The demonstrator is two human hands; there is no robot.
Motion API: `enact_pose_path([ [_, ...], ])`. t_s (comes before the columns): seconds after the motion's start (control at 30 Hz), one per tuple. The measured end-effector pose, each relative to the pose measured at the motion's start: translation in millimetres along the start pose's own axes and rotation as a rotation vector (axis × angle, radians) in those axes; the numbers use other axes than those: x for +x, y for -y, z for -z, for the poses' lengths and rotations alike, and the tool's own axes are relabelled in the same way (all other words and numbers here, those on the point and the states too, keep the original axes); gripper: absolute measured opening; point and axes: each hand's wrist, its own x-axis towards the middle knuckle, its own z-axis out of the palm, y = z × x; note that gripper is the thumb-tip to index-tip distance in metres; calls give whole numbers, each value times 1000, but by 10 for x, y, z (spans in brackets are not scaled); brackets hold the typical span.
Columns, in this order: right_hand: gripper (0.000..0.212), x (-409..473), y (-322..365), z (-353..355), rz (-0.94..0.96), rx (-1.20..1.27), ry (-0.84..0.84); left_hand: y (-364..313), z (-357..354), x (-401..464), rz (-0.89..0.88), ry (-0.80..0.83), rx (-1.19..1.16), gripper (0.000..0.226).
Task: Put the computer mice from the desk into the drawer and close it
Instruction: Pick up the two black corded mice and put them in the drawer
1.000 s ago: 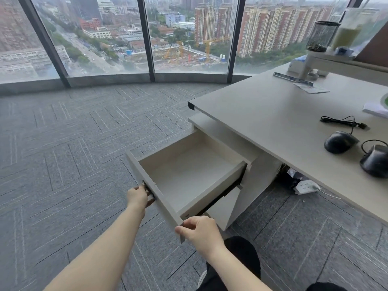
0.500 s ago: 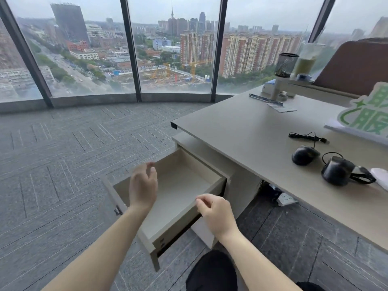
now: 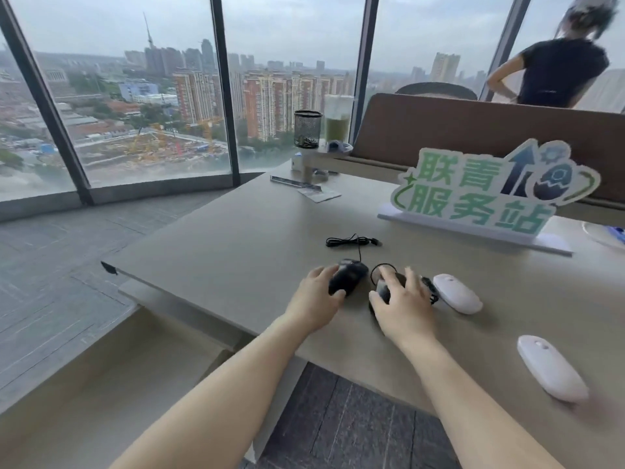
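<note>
Under the left fingers: a black wired mouse [image 3: 348, 276] lies on the desk [image 3: 236, 238]; the left hand [image 3: 316, 299] cups it from the near side, fingers [image 3: 321, 273] slightly spread over its left flank and the thumb on its near end. Whether it is gripped firmly or only touched, I cannot tell.
Under the right fingers: a second dark wired mouse [image 3: 384, 289], mostly hidden by the right hand [image 3: 406, 304]; fingers [image 3: 411, 277] are spread across its top, the thumb curled at its left side.
Between the hands: the two dark mice lie close together, so the knuckles may bump on lifting.
Beyond the left fingertips: the black mouse's cable [image 3: 353, 241] runs away to a loose bundle. Judged risk: it trails, drags or catches the desk edge and tugs the mouse loose.
Around the right fingertips: a cable loop [image 3: 429, 289] circles that mouse, close to the nearer white mouse [image 3: 457, 293]. Judged risk: the loop snags and drags it.
Right of the right wrist: another white mouse [image 3: 551, 372], well apart, near the desk's front edge; a swinging arm or cable could push it off.
Below and left of the forearms: the open drawer [image 3: 101, 384], blurred. Judged risk: trailing cables get pinched on closing.
</note>
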Motion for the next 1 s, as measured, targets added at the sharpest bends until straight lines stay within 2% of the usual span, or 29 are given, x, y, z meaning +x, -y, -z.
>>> enact_pose_path([
  [0.07, 53, 77, -96, 9, -32, -2, 86, -40, -133, 192, -20, 16, 44, 60],
  [0.2, 45, 137, -147, 29, -9, 55, 40, -113, -284, 411, -22, -46, 181, 60],
  [0.33, 39, 137, -98, 56, -45, 21, 93, -196, -360, 457, 5, -142, 307, 45],
  [0.47, 39, 113, -120, 15, -43, -7, 81, -144, -233, 329, 56, -221, 154, 45],
  [0.53, 38, 84, -109, 34, -22, 64, 24, -128, -36, 213, 52, -291, 15, 47],
  [0.67, 40, -68, 205, 219, 147, 283, -112, -189, 577, -72, -48, -478, -130, 45],
  [0.83, 45, -396, 1037, 559, 342, 601, -194, -288, 1505, -595, -149, -699, -161, 43],
  [1.0, 45, -773, 1874, 659, 445, 857, -134, -43, 2225, -1139, -147, -795, -85, 42],
])
